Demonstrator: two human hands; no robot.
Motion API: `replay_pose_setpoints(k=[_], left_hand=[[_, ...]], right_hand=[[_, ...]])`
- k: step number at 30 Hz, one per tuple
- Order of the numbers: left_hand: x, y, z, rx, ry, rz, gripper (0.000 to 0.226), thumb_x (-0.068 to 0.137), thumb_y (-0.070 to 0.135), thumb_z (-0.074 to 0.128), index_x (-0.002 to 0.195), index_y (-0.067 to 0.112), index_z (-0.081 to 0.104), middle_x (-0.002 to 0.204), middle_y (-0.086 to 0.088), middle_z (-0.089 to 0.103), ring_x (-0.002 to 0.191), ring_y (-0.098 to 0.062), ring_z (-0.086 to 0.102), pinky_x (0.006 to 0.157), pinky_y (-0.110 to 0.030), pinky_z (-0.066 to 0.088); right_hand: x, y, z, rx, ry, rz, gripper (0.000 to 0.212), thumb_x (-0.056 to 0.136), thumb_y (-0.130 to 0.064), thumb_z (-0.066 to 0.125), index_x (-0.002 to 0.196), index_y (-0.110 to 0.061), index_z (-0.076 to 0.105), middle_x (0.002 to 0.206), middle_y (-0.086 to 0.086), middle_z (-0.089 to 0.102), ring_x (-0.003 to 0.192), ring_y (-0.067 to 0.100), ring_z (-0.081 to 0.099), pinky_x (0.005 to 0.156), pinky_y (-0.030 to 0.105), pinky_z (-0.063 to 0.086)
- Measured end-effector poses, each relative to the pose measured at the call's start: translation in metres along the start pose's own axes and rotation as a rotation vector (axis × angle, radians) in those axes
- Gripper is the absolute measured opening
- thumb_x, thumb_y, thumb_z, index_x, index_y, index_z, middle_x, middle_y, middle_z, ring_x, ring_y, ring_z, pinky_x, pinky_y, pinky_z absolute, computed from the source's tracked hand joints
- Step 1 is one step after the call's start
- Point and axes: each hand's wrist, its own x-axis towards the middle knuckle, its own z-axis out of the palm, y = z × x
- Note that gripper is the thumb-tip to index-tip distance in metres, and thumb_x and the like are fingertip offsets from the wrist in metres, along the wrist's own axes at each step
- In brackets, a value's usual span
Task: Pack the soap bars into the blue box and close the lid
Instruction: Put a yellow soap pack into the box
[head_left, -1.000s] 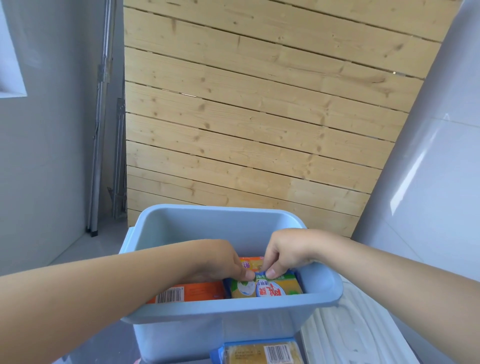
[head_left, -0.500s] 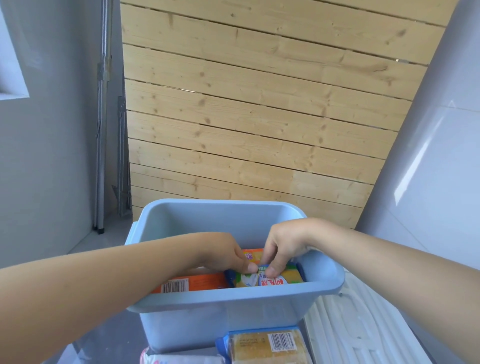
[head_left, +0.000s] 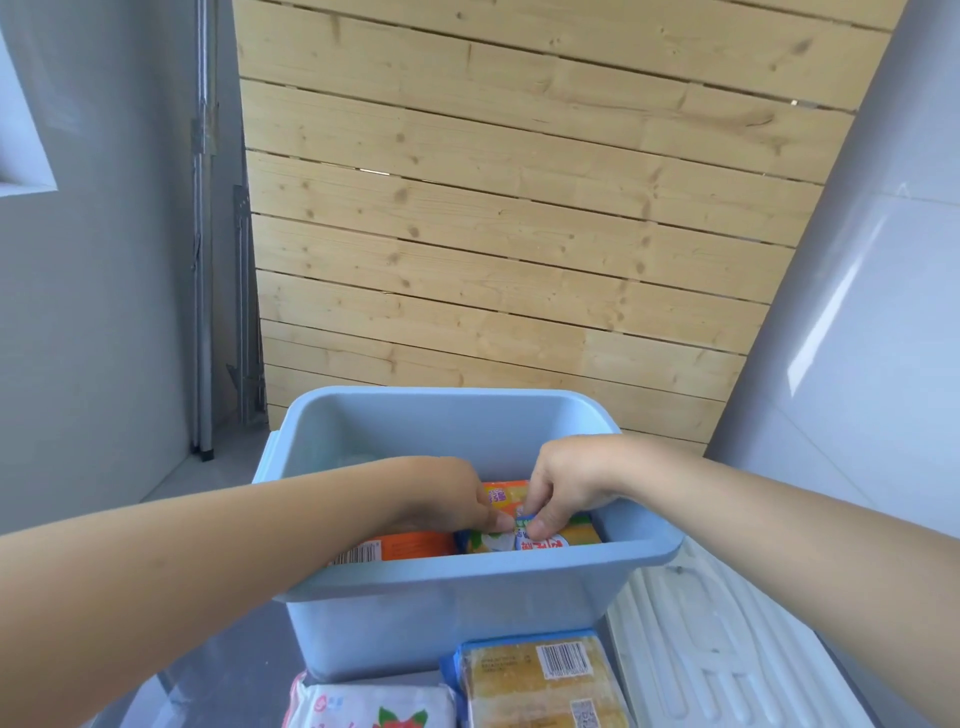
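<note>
- Both hands are seen inside the blue box, at its near right corner; they have stayed there over the last second, shifted only slightly.
- A yellow soap bar is pinched between the left hand and the right hand, fingers curled on its wrapper.
- An orange soap bar lies beside it along the near wall.
- Two more bars, a yellow-wrapped bar and a white-wrapped bar, wait on the tabletop at the near edge.
- Judgement: the bar is being seated; packing is unfinished, and no lid can be identified with certainty.
</note>
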Motion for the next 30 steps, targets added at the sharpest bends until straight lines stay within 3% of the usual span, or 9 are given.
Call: replay_pose_setpoints(k=[2, 5, 8, 11, 15, 22, 27, 30], left_hand=[[-0.003, 0.002, 0.002, -0.03, 0.028, -0.003, 0.051, 0.088, 0.055, 0.049, 0.112, 0.013, 0.066, 0.111, -0.007, 0.063, 0.099, -0.023, 0.055, 0.082, -0.028, 0.038], [-0.005, 0.002, 0.004, -0.202, 0.108, 0.0, 0.043, 0.084, 0.047, 0.061, 0.092, 0.006, 0.07, 0.077, -0.008, 0.05, 0.074, -0.021, 0.039, 0.063, -0.026, 0.033], [-0.006, 0.002, 0.001, -0.207, 0.132, -0.025, 0.036, 0.085, 0.045, 0.062, 0.086, 0.009, 0.069, 0.064, -0.001, 0.041, 0.072, -0.02, 0.036, 0.061, -0.026, 0.031], [-0.004, -0.002, 0.003, -0.23, 0.143, 0.002, 0.041, 0.082, 0.047, 0.064, 0.09, 0.008, 0.073, 0.066, 0.0, 0.049, 0.069, -0.017, 0.04, 0.06, -0.025, 0.035], [0.001, -0.008, 0.006, -0.236, 0.16, 0.03, 0.037, 0.079, 0.049, 0.066, 0.088, 0.015, 0.076, 0.074, 0.0, 0.056, 0.068, -0.014, 0.043, 0.061, -0.024, 0.037], [-0.004, -0.006, -0.005, -0.219, 0.066, 0.005, 0.041, 0.08, 0.057, 0.061, 0.103, 0.025, 0.073, 0.094, 0.003, 0.06, 0.086, -0.014, 0.049, 0.077, -0.024, 0.037], [-0.02, 0.002, -0.012, -0.224, 0.066, -0.031, 0.053, 0.084, 0.06, 0.051, 0.103, 0.014, 0.069, 0.078, -0.008, 0.052, 0.079, -0.018, 0.046, 0.077, -0.027, 0.037], [-0.035, 0.009, -0.017, -0.352, 0.112, -0.007, 0.045, 0.088, 0.051, 0.051, 0.108, 0.015, 0.069, 0.089, -0.001, 0.062, 0.084, -0.018, 0.053, 0.078, -0.025, 0.042]], right_hand=[[-0.002, -0.002, 0.002, -0.009, 0.023, 0.027, 0.036, 0.08, -0.039, 0.067, 0.112, -0.023, 0.068, 0.103, -0.006, 0.065, 0.091, 0.011, 0.05, 0.08, 0.022, 0.038], [-0.003, -0.004, 0.0, 0.039, 0.021, 0.068, 0.037, 0.078, -0.038, 0.07, 0.111, -0.02, 0.068, 0.107, 0.0, 0.066, 0.089, 0.014, 0.052, 0.077, 0.022, 0.04], [-0.001, -0.007, -0.005, 0.076, -0.025, 0.104, 0.038, 0.081, -0.035, 0.067, 0.116, -0.018, 0.066, 0.11, 0.006, 0.066, 0.086, 0.016, 0.053, 0.076, 0.022, 0.042], [0.001, -0.005, -0.004, 0.119, -0.017, 0.113, 0.036, 0.077, -0.035, 0.071, 0.105, -0.014, 0.069, 0.094, 0.005, 0.061, 0.081, 0.018, 0.054, 0.071, 0.023, 0.044], [0.003, -0.001, -0.001, 0.116, 0.039, 0.103, 0.025, 0.071, -0.037, 0.076, 0.086, -0.018, 0.07, 0.089, 0.002, 0.062, 0.081, 0.018, 0.055, 0.066, 0.023, 0.044], [-0.007, 0.005, -0.002, 0.128, 0.095, -0.009, 0.033, 0.072, -0.038, 0.075, 0.102, -0.025, 0.072, 0.108, -0.003, 0.071, 0.093, 0.014, 0.062, 0.081, 0.023, 0.045], [-0.02, 0.007, 0.0, 0.266, 0.189, -0.066, 0.023, 0.078, -0.031, 0.071, 0.101, -0.027, 0.072, 0.107, -0.003, 0.071, 0.104, 0.016, 0.063, 0.092, 0.028, 0.046], [-0.034, 0.007, 0.001, 0.335, 0.298, -0.081, 0.022, 0.08, -0.028, 0.069, 0.101, -0.025, 0.071, 0.105, -0.004, 0.071, 0.1, 0.012, 0.063, 0.09, 0.027, 0.045]])
